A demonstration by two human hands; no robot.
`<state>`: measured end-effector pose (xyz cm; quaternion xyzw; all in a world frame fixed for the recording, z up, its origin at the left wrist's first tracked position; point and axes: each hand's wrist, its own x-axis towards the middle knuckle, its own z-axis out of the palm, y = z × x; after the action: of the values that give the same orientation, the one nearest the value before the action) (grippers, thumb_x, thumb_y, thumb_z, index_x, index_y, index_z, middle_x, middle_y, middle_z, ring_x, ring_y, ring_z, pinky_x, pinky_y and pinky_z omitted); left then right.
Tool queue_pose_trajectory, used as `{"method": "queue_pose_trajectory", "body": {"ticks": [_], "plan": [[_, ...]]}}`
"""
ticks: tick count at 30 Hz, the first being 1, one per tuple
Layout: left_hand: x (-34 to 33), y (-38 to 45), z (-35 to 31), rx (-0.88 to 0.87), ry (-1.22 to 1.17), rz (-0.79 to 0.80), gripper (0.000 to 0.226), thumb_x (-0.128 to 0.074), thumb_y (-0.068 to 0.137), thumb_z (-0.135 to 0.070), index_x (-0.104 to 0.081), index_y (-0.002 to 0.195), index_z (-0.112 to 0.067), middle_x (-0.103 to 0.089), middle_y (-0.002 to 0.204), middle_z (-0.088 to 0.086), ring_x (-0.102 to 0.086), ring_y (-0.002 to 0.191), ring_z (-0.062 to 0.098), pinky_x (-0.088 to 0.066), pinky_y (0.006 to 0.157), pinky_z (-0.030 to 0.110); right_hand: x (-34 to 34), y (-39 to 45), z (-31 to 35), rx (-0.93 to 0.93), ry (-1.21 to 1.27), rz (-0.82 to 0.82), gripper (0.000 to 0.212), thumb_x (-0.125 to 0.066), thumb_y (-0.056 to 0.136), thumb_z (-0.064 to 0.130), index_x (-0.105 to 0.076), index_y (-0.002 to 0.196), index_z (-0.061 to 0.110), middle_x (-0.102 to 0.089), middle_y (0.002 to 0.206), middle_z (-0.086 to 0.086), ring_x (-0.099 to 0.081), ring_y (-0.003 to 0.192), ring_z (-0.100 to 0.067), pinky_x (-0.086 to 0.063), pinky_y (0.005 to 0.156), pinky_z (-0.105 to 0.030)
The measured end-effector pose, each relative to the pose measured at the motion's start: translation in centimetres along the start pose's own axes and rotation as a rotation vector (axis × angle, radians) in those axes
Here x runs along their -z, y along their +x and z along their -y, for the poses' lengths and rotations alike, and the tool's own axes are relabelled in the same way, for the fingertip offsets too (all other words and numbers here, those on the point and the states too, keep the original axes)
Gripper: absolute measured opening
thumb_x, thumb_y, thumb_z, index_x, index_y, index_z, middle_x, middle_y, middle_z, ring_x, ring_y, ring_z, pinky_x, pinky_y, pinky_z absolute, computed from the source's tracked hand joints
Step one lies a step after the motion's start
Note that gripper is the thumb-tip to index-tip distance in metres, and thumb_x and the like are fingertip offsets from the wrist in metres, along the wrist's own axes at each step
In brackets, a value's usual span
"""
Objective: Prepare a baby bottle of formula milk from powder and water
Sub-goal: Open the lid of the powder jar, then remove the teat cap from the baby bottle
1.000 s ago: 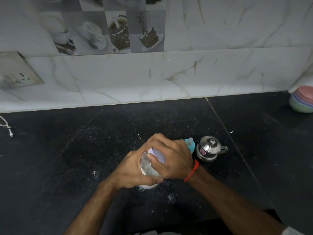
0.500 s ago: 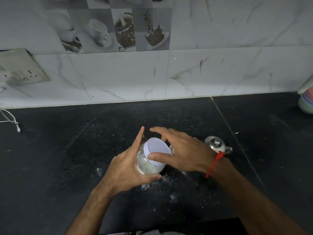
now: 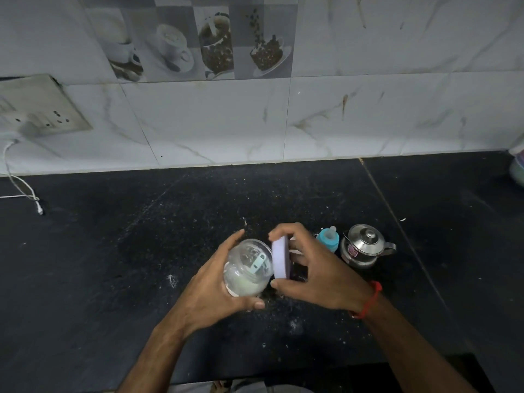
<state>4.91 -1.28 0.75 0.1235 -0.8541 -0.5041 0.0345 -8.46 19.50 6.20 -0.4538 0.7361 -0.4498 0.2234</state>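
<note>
Now the left hand [image 3: 211,290] cups a tilted clear round plastic jar [image 3: 248,268] with white powder inside, while the right hand [image 3: 314,272] pinches its pale lilac lid [image 3: 279,258] edge-on beside the mouth.

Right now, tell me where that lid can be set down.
Bare black counter lies wide open left of the left hand, up to the white cable. Right of the right hand it is crowded: blue-capped baby bottle, small steel kettle.
</note>
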Motion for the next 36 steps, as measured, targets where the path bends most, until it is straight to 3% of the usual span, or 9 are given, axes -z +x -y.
{"method": "queue_pose_trajectory", "body": {"ticks": [5,11,17,20,23,25,30,33,36], "plan": [[-1.4,-0.3,4.1,0.096,-0.144,-0.208,0.102,-0.084,0.053,-0.081,-0.034,0.141,-0.06,-0.049,0.138,-0.025,-0.038,0.139,0.016,-0.034,0.119,0.057,-3.5,-2.9,-5.1,-0.185,0.109,-0.281,0.054,-0.085,0.074,0.043,-0.045,0.104,0.026,-0.06,0.135,0.017,-0.055,0.131,-0.006,-0.048,0.107,-0.036],[-2.8,0.7,5.9,0.21,-0.038,-0.342,0.099,-0.085,0.045,-0.07,-0.029,0.126,-0.063,-0.049,0.132,-0.031,-0.047,0.131,0.017,-0.037,0.115,0.058,-8.0,-4.6,-11.8,-0.188,-0.198,-0.247,0.036,-0.077,0.085,0.031,-0.042,0.085,0.03,-0.049,0.146,0.022,-0.034,0.145,0.009,-0.032,0.109,-0.009],[-3.0,0.7,7.0,0.21,0.027,-0.35,0.1,-0.083,0.044,-0.076,-0.023,0.124,-0.07,-0.055,0.129,-0.028,-0.058,0.127,0.016,-0.036,0.117,0.059,-9.3,-5.3,-15.0,-0.165,-0.291,-0.164,0.021,-0.067,0.092,0.029,-0.047,0.086,0.024,-0.05,0.151,0.008,-0.019,0.153,0.002,-0.034,0.118,-0.029],[-3.2,0.6,6.7,0.231,0.065,-0.319,0.123,-0.095,0.046,-0.066,-0.017,0.14,-0.058,-0.05,0.144,-0.018,-0.048,0.139,0.019,-0.021,0.122,0.05,-9.2,-5.7,-14.8,-0.141,-0.295,-0.18,0.022,-0.064,0.092,0.039,-0.057,0.101,0.02,-0.04,0.158,0.011,-0.014,0.156,-0.002,-0.026,0.122,-0.024],[-3.6,0.6,6.4,0.247,0.101,-0.366,0.151,-0.091,0.039,-0.07,-0.008,0.161,-0.038,-0.026,0.168,-0.008,-0.026,0.154,0.023,-0.009,0.123,0.05,-7.8,-5.7,-13.3,-0.134,-0.238,-0.379,0.02,-0.071,0.094,0.032,-0.061,0.108,0.022,-0.048,0.148,0.013,-0.034,0.148,-0.001,-0.033,0.117,-0.02],[-3.8,0.4,5.5,0.167,0.16,-0.453,0.154,-0.086,0.038,-0.081,-0.01,0.162,-0.032,-0.014,0.172,-0.006,-0.017,0.157,0.025,-0.009,0.122,0.05,-6.2,-5.2,-12.2,-0.132,-0.234,-0.603,0.023,-0.074,0.093,0.024,-0.062,0.112,0.02,-0.057,0.133,0.006,-0.052,0.132,-0.008,-0.045,0.109,-0.031],[-5.4,0.4,1.4,-0.291,0.284,-0.642,0.094,-0.075,0.07,-0.069,-0.039,0.146,-0.026,-0.035,0.16,0.009,-0.032,0.146,0.026,-0.022,0.117,0.043,-1.4,-3.2,-10.4,-0.257,-0.472,-0.89,0.055,-0.075,0.089,0.039,-0.053,0.136,0.02,-0.059,0.131,-0.003,-0.048,0.123,-0.023,-0.043,0.105,-0.05],[-7.4,0.7,-0.2,-0.446,0.289,-0.516,0.066,-0.075,0.084,-0.05,-0.049,0.14,-0.025,-0.041,0.156,0.004,-0.035,0.146,0.016,-0.022,0.119,0.032,1.3,-1.6,-10.6,-0.454,-0.597,-0.693,0.082,-0.077,0.082,0.055,-0.04,0.15,0.026,-0.053,0.143,0.0,-0.036,0.133,-0.027,-0.029,0.11,-0.055],[-9.3,0.9,-0.6,-0.406,0.254,-0.3,0.052,-0.069,0.094,-0.046,-0.052,0.142,-0.034,-0.039,0.157,-0.015,-0.038,0.144,0.012,-0.031,0.116,0.03,2.5,-0.4,-11.4,-0.538,-0.738,-0.455,0.079,-0.07,0.084,0.061,-0.041,0.15,0.031,-0.054,0.143,0.006,-0.036,0.134,-0.03,-0.024,0.106,-0.05]]}}
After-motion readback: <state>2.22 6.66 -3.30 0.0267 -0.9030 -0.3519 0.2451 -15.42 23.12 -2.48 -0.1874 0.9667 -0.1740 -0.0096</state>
